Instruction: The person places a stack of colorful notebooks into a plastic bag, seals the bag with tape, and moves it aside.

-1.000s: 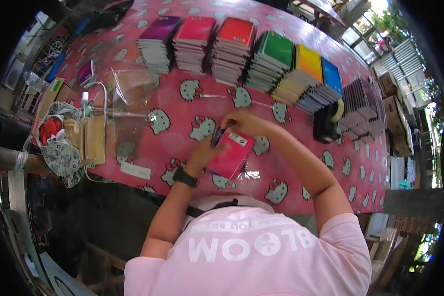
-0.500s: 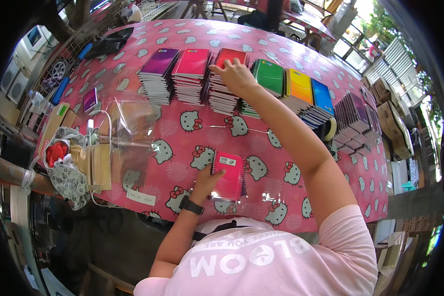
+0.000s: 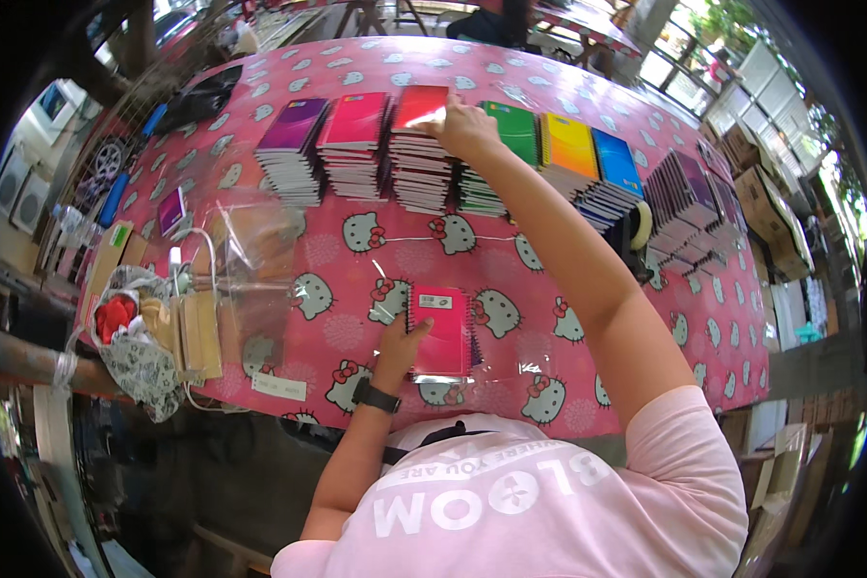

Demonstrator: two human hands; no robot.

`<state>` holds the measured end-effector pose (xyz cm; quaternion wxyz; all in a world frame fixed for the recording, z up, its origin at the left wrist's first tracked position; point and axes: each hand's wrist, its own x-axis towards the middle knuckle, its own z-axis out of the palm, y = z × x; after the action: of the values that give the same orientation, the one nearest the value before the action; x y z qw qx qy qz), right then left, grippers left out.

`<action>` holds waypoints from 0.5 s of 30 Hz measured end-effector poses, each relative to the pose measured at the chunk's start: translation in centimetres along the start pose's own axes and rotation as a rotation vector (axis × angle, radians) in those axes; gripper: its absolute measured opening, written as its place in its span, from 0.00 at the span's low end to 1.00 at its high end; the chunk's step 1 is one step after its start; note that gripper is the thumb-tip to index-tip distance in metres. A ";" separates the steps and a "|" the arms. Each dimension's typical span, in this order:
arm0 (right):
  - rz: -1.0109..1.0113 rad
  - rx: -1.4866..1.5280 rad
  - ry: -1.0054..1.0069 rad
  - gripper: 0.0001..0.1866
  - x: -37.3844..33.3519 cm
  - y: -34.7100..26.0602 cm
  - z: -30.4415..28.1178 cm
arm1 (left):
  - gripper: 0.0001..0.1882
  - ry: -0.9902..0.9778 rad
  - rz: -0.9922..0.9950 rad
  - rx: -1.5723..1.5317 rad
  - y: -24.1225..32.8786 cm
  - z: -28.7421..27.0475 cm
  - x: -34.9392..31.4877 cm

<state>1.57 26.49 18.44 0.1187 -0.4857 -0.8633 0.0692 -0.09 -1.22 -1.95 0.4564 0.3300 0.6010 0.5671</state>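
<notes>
My left hand (image 3: 402,349) grips the left edge of a pink spiral notebook (image 3: 445,337) near the table's front edge, thumb on its cover. Purple shows under that notebook's right side, so at least one more lies beneath. Out at the row of stacks, my right hand (image 3: 469,131) has its fingers and thumb closed at the right edge of the top red notebook (image 3: 420,104). To the left stand a pink stack (image 3: 354,120) and a purple stack (image 3: 294,125). A green stack (image 3: 512,132) is partly behind my right wrist, with yellow (image 3: 568,144) and blue (image 3: 617,162) stacks beyond.
More dark purple notebooks (image 3: 686,197) are piled at the right, by a tape roll (image 3: 643,223). Clear plastic sleeves (image 3: 250,241) lie at the left, beside a cloth bag (image 3: 144,361). A small purple notebook (image 3: 171,211) and black plastic (image 3: 199,100) lie farther left.
My right hand has shifted from lying across the top of the red stack to its right edge, uncovering more red cover. My left hand keeps its hold on the pink notebook.
</notes>
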 end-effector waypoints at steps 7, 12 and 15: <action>0.276 0.007 -0.161 0.39 2.6 -2.5 -1.1 | 0.17 0.013 0.016 0.035 1.8 0.0 -0.6; 0.122 -0.107 -0.029 0.39 4.5 -1.8 -0.5 | 0.18 0.005 0.022 -0.004 1.3 -0.1 -0.6; 0.124 0.141 0.080 0.33 5.8 0.5 -0.8 | 0.18 -0.006 0.087 -0.004 1.1 0.3 -0.1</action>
<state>-0.69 31.67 19.88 0.1826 -0.5310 -0.8190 0.1178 0.14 -1.06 -0.80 0.4338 0.3568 0.5836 0.5864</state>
